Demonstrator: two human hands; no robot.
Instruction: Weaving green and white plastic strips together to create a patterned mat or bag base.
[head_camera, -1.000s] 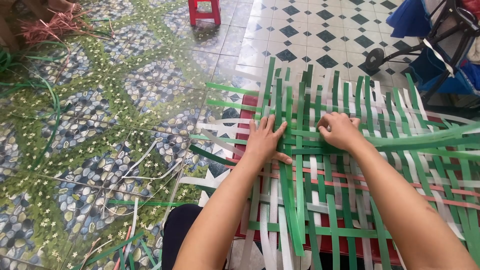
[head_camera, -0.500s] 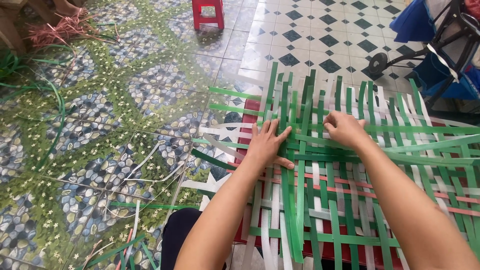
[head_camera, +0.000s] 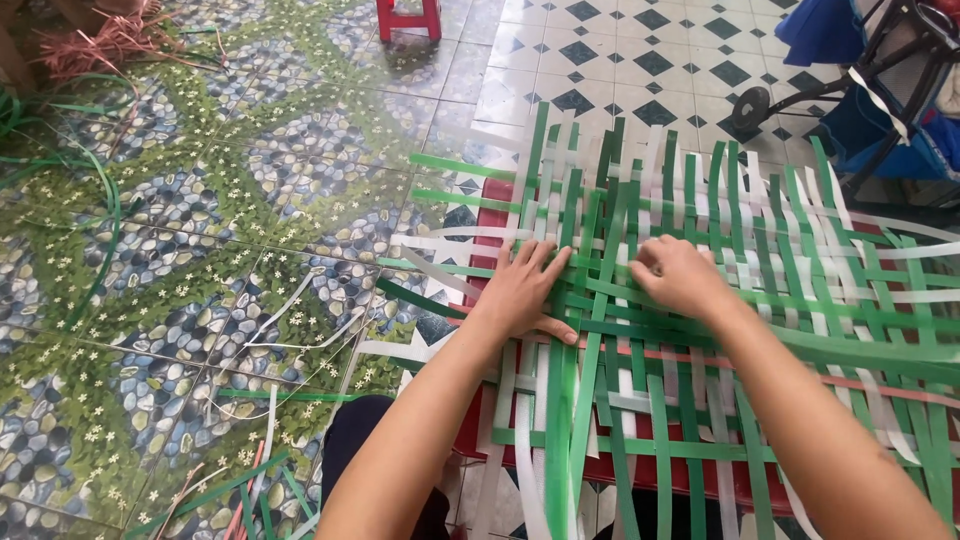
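A half-woven mat of green and white plastic strips (head_camera: 760, 260) lies over a low red surface (head_camera: 640, 468) in front of me. My left hand (head_camera: 525, 290) lies flat, fingers spread, pressing on the strips near the mat's left side. My right hand (head_camera: 680, 275) is just to its right, fingers curled down onto a green crosswise strip (head_camera: 800, 340); whether it pinches the strip is hard to see. Loose strip ends stick out past the mat's far and left edges.
Loose green, white and pink strips (head_camera: 260, 470) lie scattered on the pebble-patterned floor at the left. A red stool (head_camera: 408, 15) stands at the top. A wheeled frame with blue fabric (head_camera: 880, 90) is at the top right. A pink strip bundle (head_camera: 100, 45) lies far left.
Both hands stay on the mat and have shifted only slightly. My left hand's fingers have spread flatter on the strips; the view has tilted a little.
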